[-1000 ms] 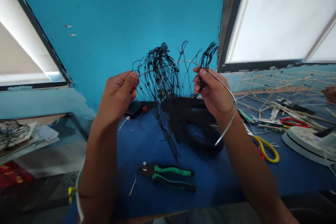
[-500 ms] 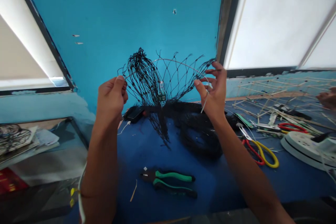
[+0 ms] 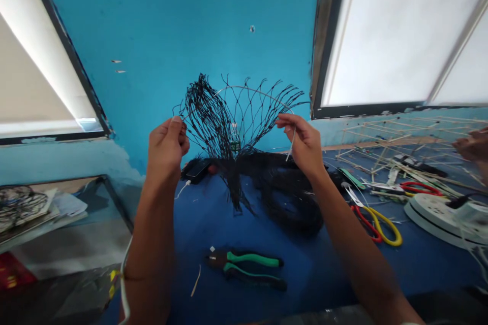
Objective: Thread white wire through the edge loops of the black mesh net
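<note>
A thin curved wire (image 3: 251, 89) arches in front of the blue wall, with black netting (image 3: 211, 117) strung along it. The netting is bunched toward the left and spread into open meshes at the right. Pinched fingers of my left hand (image 3: 165, 144) hold the wire's left end. My right hand (image 3: 303, 142) has its fingers closed at the right edge of the net, beside the wire, whose pale end hangs below the fingers. More black netting (image 3: 290, 198) lies heaped on the blue table (image 3: 198, 233) beneath.
Green-handled pliers (image 3: 247, 266) lie at the table's front. On the right are red-and-yellow scissors (image 3: 375, 221), a white round device (image 3: 446, 218) and a frame of thin sticks (image 3: 381, 137). A phone (image 3: 196, 171) lies behind; another person's hand (image 3: 473, 147) shows far right.
My right hand has moved left and its spread fingers have closed at the net's edge. The net's right side has fanned out. The view has shifted slightly.
</note>
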`<state>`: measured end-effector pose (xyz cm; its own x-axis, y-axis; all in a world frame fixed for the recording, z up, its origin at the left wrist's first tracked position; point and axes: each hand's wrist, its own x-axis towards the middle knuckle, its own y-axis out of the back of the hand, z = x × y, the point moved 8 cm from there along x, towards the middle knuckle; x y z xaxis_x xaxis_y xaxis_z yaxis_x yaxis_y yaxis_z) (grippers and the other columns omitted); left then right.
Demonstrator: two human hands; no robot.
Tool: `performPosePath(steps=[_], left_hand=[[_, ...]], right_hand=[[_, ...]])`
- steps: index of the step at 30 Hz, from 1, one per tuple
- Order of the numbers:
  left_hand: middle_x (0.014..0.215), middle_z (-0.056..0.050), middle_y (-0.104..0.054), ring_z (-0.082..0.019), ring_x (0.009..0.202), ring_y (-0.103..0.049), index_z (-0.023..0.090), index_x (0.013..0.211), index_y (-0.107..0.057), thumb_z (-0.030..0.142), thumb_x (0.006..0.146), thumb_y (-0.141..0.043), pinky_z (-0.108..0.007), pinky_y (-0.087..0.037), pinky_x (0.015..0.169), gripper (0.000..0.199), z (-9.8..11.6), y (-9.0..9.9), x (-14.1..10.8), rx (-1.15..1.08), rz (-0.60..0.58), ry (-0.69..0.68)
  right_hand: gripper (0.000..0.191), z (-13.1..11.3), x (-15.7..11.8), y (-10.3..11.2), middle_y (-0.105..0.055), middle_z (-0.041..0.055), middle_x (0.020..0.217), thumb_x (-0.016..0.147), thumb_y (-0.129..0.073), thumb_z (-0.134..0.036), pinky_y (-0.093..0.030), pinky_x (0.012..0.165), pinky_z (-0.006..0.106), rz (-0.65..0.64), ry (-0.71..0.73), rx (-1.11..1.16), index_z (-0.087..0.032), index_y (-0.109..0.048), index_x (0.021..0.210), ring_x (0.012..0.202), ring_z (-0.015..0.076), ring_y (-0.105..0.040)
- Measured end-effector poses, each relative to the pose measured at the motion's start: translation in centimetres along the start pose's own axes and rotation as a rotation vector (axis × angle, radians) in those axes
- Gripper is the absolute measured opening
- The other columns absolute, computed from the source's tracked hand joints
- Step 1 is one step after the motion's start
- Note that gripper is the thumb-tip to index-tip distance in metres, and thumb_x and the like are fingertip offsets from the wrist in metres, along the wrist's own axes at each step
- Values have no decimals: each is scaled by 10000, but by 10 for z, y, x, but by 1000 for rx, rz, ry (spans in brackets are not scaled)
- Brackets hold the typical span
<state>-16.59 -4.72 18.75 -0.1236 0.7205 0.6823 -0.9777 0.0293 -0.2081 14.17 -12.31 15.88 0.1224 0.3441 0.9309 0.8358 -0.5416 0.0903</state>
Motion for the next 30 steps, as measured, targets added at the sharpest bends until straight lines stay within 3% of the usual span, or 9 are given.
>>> performPosePath(steps=[6,10,14,16,19,22,24,27,30], left_hand=[[522,53,-319,-59,426,-246,185,579,-505,346,861,-688,-217,-157,375,373,-10,0,2,129,-27,-22],[499,51,-343,-68,435,-279,184,590,-513,386,878,-688,-218,-169,389,393,-13,-1,1,269,0,-110],[538,62,-310,-52,440,-238,181,583,-500,382,856,-712,-213,-167,396,400,-13,-1,4,56,21,-112],[546,61,-315,-45,439,-228,177,574,-506,356,834,-735,-208,-151,392,390,-11,-2,4,-21,28,-88],[536,55,-314,-40,435,-230,171,550,-496,319,820,-733,-199,-134,388,389,-9,-8,1,-35,3,-49],[514,58,-295,-39,421,-227,171,535,-477,314,812,-719,-197,-133,380,395,-12,-21,-5,17,-82,1],[512,60,-294,-37,413,-232,171,539,-476,317,808,-714,-198,-140,376,388,-17,-27,-8,46,-126,38],[522,60,-303,-34,415,-236,170,547,-471,314,814,-700,-201,-140,379,380,-21,-27,-8,55,-115,40],[521,60,-305,-35,418,-229,171,541,-478,289,816,-685,-204,-129,379,364,-19,-19,-5,41,-52,8]], right_hand=[[226,-21,-5,26,-535,91,956,983,-575,-346,-467,897,468,159,272,-507,-227,-756,921,999,265,-539],[141,-20,-2,15,-556,79,1015,981,-583,-324,-500,885,420,33,247,-360,-245,-677,1050,967,232,-563],[817,10,-10,32,-433,134,1343,741,-854,-399,-461,1017,381,485,-15,25,-260,-393,1402,1130,237,-541],[980,35,-19,17,-405,154,1374,694,-867,-445,-461,1027,369,573,-196,223,-250,-281,1455,1153,230,-539],[800,48,-19,-38,-583,131,1243,754,-753,-552,-544,923,377,319,-328,422,-242,-411,1408,1095,232,-627],[722,40,-19,-102,-659,46,1261,674,-840,-472,-574,852,328,-41,-481,762,-322,-552,1319,1050,195,-663],[613,30,-16,-127,-712,-8,1105,654,-880,-402,-552,724,263,-184,-562,891,-313,-642,1212,846,140,-649],[271,30,-2,-128,-615,-57,683,721,-847,-400,-399,514,220,-140,-586,862,-205,-697,835,548,75,-474],[277,47,9,-108,-569,-69,619,740,-820,-397,-303,457,231,32,-628,819,-187,-638,724,483,53,-420]])
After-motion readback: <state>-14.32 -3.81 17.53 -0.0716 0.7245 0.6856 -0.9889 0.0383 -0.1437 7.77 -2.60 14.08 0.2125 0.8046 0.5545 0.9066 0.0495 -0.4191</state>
